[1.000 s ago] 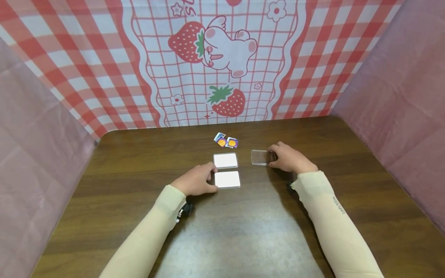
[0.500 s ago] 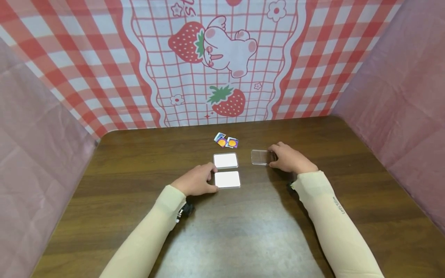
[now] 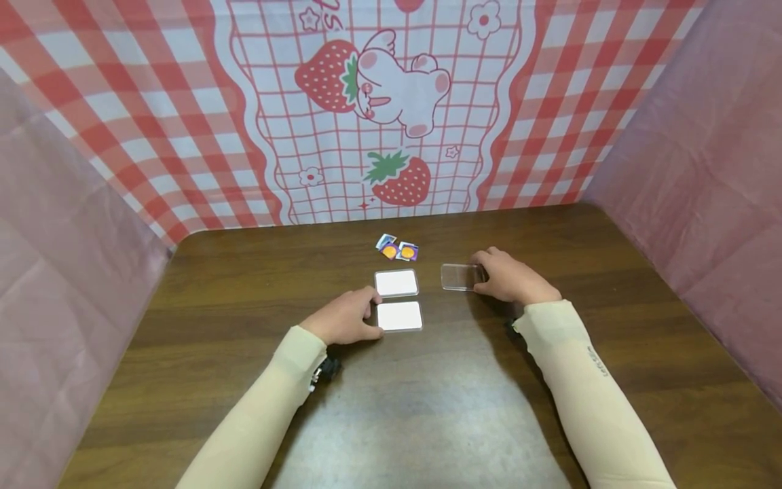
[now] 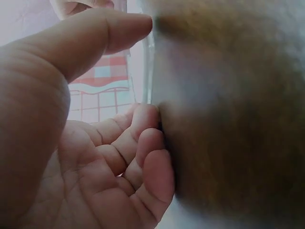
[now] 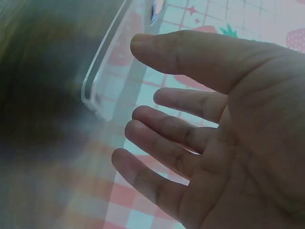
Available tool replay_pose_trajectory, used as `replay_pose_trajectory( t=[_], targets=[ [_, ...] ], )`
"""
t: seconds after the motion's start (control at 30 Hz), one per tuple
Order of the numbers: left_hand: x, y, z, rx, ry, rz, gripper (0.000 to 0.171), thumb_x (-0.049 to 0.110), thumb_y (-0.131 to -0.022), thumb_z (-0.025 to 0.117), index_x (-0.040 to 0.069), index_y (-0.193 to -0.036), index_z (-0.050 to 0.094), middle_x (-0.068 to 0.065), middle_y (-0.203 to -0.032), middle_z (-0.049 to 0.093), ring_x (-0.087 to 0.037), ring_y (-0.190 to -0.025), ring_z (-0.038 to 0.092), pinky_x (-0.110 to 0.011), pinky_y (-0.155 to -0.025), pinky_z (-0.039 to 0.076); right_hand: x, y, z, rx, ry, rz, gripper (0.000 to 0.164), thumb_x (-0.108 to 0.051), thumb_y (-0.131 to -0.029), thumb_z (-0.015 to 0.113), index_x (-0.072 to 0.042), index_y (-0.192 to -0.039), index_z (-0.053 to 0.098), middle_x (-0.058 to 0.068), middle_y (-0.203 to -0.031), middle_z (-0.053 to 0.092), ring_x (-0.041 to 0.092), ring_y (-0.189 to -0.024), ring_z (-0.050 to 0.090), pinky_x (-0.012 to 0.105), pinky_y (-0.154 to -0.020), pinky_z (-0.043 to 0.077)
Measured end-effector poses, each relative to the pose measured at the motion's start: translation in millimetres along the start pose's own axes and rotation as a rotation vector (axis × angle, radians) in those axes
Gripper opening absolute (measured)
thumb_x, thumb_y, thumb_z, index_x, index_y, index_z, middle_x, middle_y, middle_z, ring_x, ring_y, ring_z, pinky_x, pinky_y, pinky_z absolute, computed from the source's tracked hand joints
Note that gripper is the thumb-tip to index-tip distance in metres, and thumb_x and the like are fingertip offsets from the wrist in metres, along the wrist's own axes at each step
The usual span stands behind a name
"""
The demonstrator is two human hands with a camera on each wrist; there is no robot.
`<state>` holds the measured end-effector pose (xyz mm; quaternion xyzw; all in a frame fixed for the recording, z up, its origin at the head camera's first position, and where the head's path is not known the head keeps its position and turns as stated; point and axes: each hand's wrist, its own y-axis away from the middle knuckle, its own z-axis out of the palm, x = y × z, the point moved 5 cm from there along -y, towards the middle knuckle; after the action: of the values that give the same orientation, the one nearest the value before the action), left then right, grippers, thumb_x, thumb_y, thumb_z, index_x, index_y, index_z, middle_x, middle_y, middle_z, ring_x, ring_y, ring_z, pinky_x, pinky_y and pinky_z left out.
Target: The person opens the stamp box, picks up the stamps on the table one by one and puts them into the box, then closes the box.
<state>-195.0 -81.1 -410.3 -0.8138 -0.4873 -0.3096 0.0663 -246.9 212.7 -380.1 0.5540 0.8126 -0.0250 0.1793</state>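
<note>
In the head view, my left hand (image 3: 344,316) spans the left end of the nearer white rectangular plate (image 3: 400,316), which has a clear plastic rim. Thumb and curled fingers sit at its two left corners; the left wrist view shows the rim (image 4: 151,71) between them. A second white plate (image 3: 396,282) lies just beyond, close to the index finger. My right hand (image 3: 512,278) is around the right end of a clear plastic cover (image 3: 459,277). Close up in the right wrist view, its fingers are spread and relaxed, apart from the cover's edge (image 5: 89,90).
Several small printed cards (image 3: 398,248) in purple, orange and blue lie overlapping behind the white plates. The brown wooden table (image 3: 244,272) ends at a red-and-white checked cloth (image 3: 201,102) at the back. Pink cloth (image 3: 690,170) hangs at both sides.
My right hand has risen very slightly by the clear cover. The left hand, both white plates and the small cards stay where they were.
</note>
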Motion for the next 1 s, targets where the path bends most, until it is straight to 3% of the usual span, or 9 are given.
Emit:
replay_pose_trajectory(
  t=[0.13,0.27,0.5,0.7,1.0],
  targets=[
    [-3.7,0.3,-1.4,-0.006,0.033,0.005,0.062,0.035,-0.088,0.082,0.006,-0.134,0.052,-0.006,-0.104,0.062,-0.017,-0.091,0.059,-0.038,-0.087,0.051,-8,1,-5,0.018,-0.002,-0.023,0.060,-0.018,-0.097,0.073,0.002,-0.148,0.049,0.024,-0.143,0.052,0.038,-0.126,0.055,0.058,-0.103,0.046],
    [-5.6,2.4,-9.3,0.006,0.070,0.026,0.052,0.032,-0.092,0.079,0.008,-0.130,0.053,-0.005,-0.104,0.063,-0.018,-0.091,0.060,-0.039,-0.088,0.051,-14,1,-9,0.022,0.016,-0.035,0.060,-0.018,-0.098,0.072,0.002,-0.149,0.049,0.024,-0.147,0.051,0.039,-0.132,0.052,0.058,-0.106,0.044],
    [-6.9,4.1,-21.9,0.092,0.037,0.039,0.035,0.027,-0.096,0.075,0.009,-0.122,0.060,-0.001,-0.099,0.063,-0.016,-0.088,0.059,-0.038,-0.086,0.050,-20,3,-13,0.034,0.029,-0.039,0.059,-0.018,-0.097,0.073,0.001,-0.148,0.050,0.023,-0.146,0.051,0.039,-0.130,0.054,0.058,-0.104,0.046],
    [-8.7,5.4,-29.3,0.166,0.022,0.034,0.033,0.025,-0.094,0.075,0.008,-0.119,0.062,-0.003,-0.100,0.062,-0.018,-0.091,0.059,-0.039,-0.087,0.050,-23,5,-16,0.041,0.026,-0.035,0.058,-0.018,-0.097,0.074,0.000,-0.147,0.052,0.022,-0.146,0.053,0.038,-0.130,0.054,0.058,-0.104,0.046],
    [-12.5,6.9,-34.2,0.181,0.034,0.002,0.035,0.027,-0.094,0.076,0.008,-0.120,0.062,-0.004,-0.104,0.063,-0.020,-0.095,0.060,-0.040,-0.090,0.050,-22,4,-16,0.034,0.040,-0.028,0.058,-0.020,-0.097,0.074,-0.001,-0.147,0.053,0.022,-0.145,0.054,0.038,-0.130,0.055,0.060,-0.104,0.046]
  ],
)
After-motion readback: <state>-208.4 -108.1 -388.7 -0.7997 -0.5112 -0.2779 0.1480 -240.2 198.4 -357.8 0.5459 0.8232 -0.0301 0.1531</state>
